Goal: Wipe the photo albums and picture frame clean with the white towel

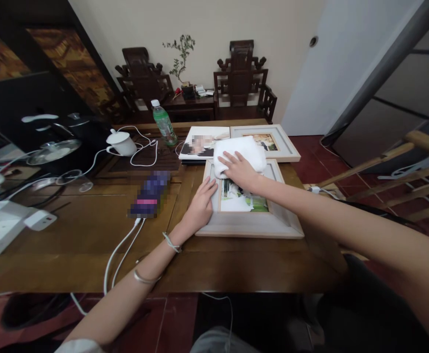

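Note:
A light wooden picture frame with a photo in it lies flat near the table's front edge. Along its left side rests my left hand, the fingers bent over the edge and holding it. My right hand presses a folded white towel onto the upper part of this frame, its fingers spread over the cloth. The towel hides part of the photo. Behind lie a second framed picture and, to its left, a white-edged photo panel on top of something dark, both partly covered by the towel.
A phone with white cables lies left of the frame. Further back stand a green-labelled bottle and a white lidded cup. A pot and a power strip are at the left. A wooden chair stands to the right.

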Demonstrator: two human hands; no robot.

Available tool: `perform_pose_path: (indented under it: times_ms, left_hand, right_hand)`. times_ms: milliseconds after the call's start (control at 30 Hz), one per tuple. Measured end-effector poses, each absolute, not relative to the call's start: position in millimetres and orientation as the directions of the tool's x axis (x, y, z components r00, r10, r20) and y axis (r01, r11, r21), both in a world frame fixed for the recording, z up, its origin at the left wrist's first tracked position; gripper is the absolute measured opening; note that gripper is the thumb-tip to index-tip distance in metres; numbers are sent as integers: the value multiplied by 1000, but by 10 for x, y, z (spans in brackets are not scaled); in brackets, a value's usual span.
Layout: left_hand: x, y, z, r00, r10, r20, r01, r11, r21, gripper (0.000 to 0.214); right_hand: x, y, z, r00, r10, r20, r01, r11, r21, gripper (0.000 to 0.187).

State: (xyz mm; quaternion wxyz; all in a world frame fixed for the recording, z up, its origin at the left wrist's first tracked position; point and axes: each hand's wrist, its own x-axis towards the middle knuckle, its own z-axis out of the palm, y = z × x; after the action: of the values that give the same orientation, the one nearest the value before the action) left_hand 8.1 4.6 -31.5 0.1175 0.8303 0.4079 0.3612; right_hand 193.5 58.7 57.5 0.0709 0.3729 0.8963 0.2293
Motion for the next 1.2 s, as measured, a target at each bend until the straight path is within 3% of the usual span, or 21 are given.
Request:
perform_pose_path:
  times_ms: [333,567,767,967,1200]
  left_hand:
    - [82,25,-293,393,769,503,607,-628,486,53]
    - [90,13,-292,373,780,503,612,-614,499,50]
    - [96,9,-291,369,786,495,599,-609,520,50]
    - [96,8,-295,379,769,514,595,-628,501,50]
    - [88,8,-284,403,776,485,613,-622,486,49]
  right_hand:
    - [3029,378,721,-564,826,-2,733,501,460,34]
    - [3214,-244,661,-633,774,5,712,579,397,30]
    - [3129,-1002,763,-662,747,-61,718,656,232,27]
    - [2913,-1040,862,-638,760,-122,759,648,66,42]
    - [2854,-256,662,-607,794,-43,743,586,325,41]
